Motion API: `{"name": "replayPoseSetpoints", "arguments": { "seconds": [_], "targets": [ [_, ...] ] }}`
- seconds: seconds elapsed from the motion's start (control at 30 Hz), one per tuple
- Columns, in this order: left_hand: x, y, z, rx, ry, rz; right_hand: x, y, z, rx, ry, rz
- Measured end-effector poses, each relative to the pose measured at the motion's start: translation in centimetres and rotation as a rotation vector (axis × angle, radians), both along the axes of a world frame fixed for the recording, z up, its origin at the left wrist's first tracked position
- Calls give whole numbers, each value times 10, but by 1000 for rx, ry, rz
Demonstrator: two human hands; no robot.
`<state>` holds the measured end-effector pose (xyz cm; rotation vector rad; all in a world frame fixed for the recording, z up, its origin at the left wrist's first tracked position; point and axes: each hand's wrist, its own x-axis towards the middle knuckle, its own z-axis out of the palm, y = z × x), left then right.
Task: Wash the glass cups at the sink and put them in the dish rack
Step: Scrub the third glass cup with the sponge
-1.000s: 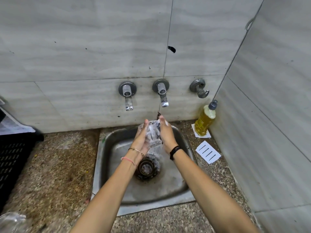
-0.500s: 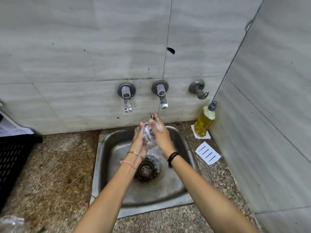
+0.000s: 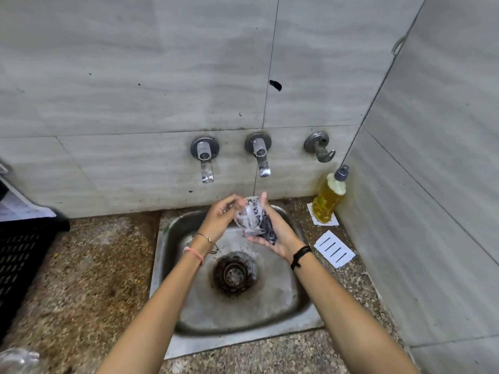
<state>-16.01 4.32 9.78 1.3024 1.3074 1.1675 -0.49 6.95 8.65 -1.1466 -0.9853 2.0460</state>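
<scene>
Your left hand (image 3: 216,218) grips the soapy clear glass cup (image 3: 249,215) from 9 o'clock; your right hand (image 3: 280,236) clasps it from 3, a dark scrub pad (image 3: 267,229) pressed between palm and glass. The cup's long axis runs 12 to 6, rim toward 12, just below the chrome wall tap (image 3: 260,157). Beneath, the steel sink basin (image 3: 270,314) lies open toward 6; the black slatted rack (image 3: 19,255) sits far at 9.

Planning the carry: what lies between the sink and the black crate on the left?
Head view: only speckled counter, stained brown, between sink and black crate.
</scene>
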Motion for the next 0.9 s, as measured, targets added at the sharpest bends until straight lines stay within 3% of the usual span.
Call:
{"name": "replayPoseSetpoints", "arguments": {
  "seconds": [0.07,0.17,0.3,0.43,0.63,0.7,0.8,0.9],
  "targets": [
    [-6,0,5,-33,1,-53,5,2,1,28,21,82],
    [-12,-1,4,-137,-151,-73,6,4,1,67,29,144],
    [-6,-2,5,-335,-286,-35,10,15,5,296,-242,160],
    [5,-2,-1,-303,-195,-7,4,18,15,691,-629,278],
    [14,-2,-20,-214,-162,110,8,5,16,796,-866,543],
    [20,-3,-21,-191,-147,139,3,-8,19,859,-873,479],
    [25,-2,-26,-84,-135,124,-7,-7,13,904,-906,160],
    [24,-7,-32,-39,-130,76,-6,18,14,598,-784,43]
  ]
}}
